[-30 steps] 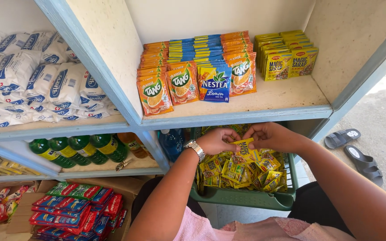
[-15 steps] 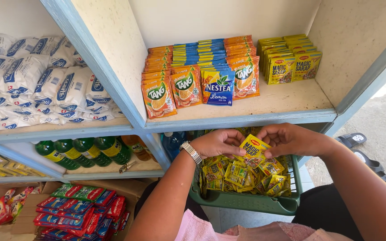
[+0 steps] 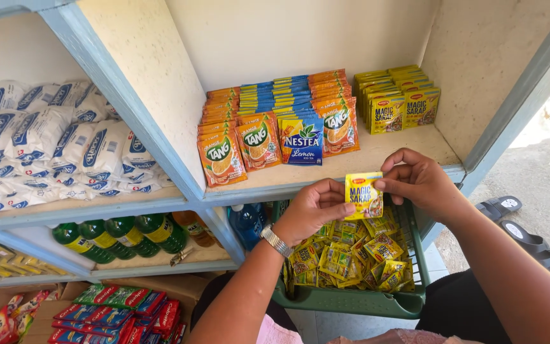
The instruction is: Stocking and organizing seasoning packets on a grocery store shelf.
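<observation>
Above green basket [image 3: 351, 299], both hands pinch yellow sachet [image 3: 364, 194].

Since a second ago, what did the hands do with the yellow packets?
Both hands rose out of the green basket. The left hand and right hand now hold one yellow seasoning sachet up between them, above the heap they were digging in. The basket, the shelf and its drink-mix sachets stayed put.

Bright daylight from the right, ground [image 3: 542, 165] outside washed out near the edge, soft shadow under the shelf [image 3: 326, 185] over the green basket [image 3: 351, 299], wide-angle bend in the frame lines, sharp focus, no blur
</observation>
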